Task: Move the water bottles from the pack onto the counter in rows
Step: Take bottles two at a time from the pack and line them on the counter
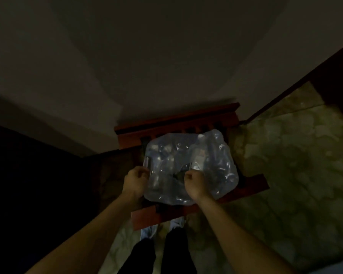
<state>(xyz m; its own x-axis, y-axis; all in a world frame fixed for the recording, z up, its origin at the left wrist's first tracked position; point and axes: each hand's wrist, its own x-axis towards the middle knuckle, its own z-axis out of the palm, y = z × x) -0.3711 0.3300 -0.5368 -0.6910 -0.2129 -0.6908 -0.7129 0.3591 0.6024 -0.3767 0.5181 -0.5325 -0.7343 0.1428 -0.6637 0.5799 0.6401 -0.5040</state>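
A pack of water bottles (212, 163) wrapped in clear plastic film sits on a red-brown wooden chair (178, 123) below me. Bottle shapes show dimly through the film. A dark torn hole (178, 176) gapes in the wrap near its front middle. My left hand (136, 181) grips the film at the pack's left edge, fingers curled into it. My right hand (195, 183) is fisted on the film just right of the hole. The room is dim and the bottles are blurred.
The chair stands against a pale wall (166, 66). A mottled green-yellow tiled floor (285, 165) spreads to the right. Dark furniture (28, 175) fills the left side. My dark trouser legs (158, 254) stand at the chair's front rail. The counter is not in view.
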